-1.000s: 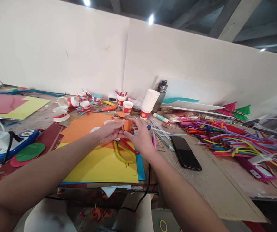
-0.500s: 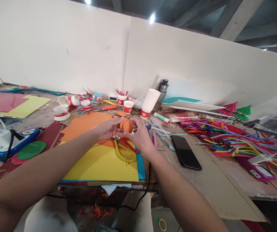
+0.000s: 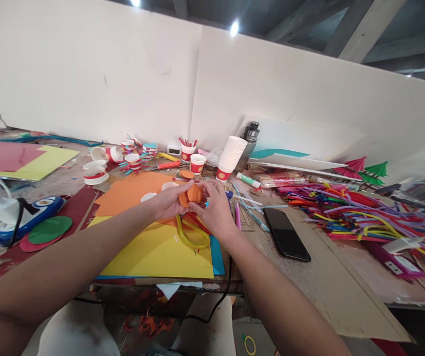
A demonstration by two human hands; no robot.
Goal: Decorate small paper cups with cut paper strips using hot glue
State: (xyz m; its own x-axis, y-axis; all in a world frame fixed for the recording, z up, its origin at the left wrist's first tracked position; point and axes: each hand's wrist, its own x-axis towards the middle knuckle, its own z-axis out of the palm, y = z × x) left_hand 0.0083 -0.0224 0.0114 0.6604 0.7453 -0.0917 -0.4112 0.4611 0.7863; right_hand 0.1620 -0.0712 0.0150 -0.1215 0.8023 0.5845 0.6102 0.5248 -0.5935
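Two or so overlapping orange paper circles (image 3: pixel 194 194) are held up between my hands, above the middle of the table. My left hand (image 3: pixel 168 200) grips them at their left edge. On the other side, my right hand (image 3: pixel 214 205) pinches them between thumb and fingers. Just below lie scissors with yellow handles (image 3: pixel 193 237), resting on a yellow paper sheet (image 3: pixel 153 252). Behind my left wrist spread orange paper sheets (image 3: pixel 126 190) with white circles (image 3: pixel 147 197) on them. Farther back is a small stack of coloured paper circles (image 3: pixel 186 175).
A stack of paper cups (image 3: pixel 230 155) stands near a dark bottle (image 3: pixel 249 143) at the back. To the right lie a phone (image 3: pixel 285 233) and a heap of pipe cleaners (image 3: pixel 356 212). Green and red circles (image 3: pixel 49 230) and a blue power strip (image 3: pixel 30 220) lie left.
The orange circles have shifted slightly against each other and turned a little in my fingers. My left hand has moved slightly, and the white circles behind it show more.
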